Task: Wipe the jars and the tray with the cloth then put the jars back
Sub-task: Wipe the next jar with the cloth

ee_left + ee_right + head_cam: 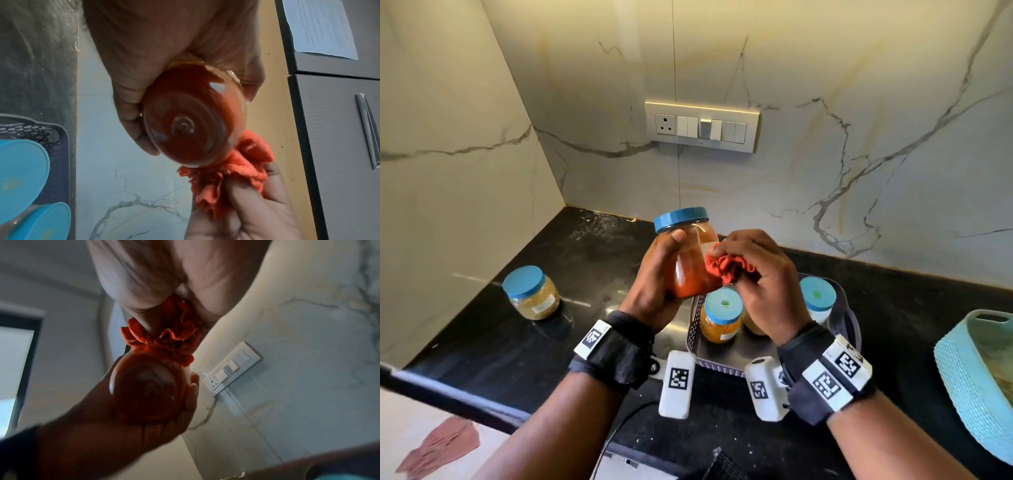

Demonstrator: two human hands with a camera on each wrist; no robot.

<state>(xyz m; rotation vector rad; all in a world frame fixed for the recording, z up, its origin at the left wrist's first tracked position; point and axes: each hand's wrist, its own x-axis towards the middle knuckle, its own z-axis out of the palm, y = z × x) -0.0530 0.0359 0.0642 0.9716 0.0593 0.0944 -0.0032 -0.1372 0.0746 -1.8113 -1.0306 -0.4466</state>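
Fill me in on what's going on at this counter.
A person is cleaning spice jars. The left hand grips a blue-lidded jar of red paste held up above the counter, while the right hand presses a bunched orange cloth against its side. One yellow-filled jar stands apart on the black countertop. At least two more blue-lidded jars remain in the perforated tray.

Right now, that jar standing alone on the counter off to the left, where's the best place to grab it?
Take the lone jar around its clear body just under the blue lid, coming from the left side with the left hand. It stands upright with bare black counter all round it, so probably nothing blocks the fingers.
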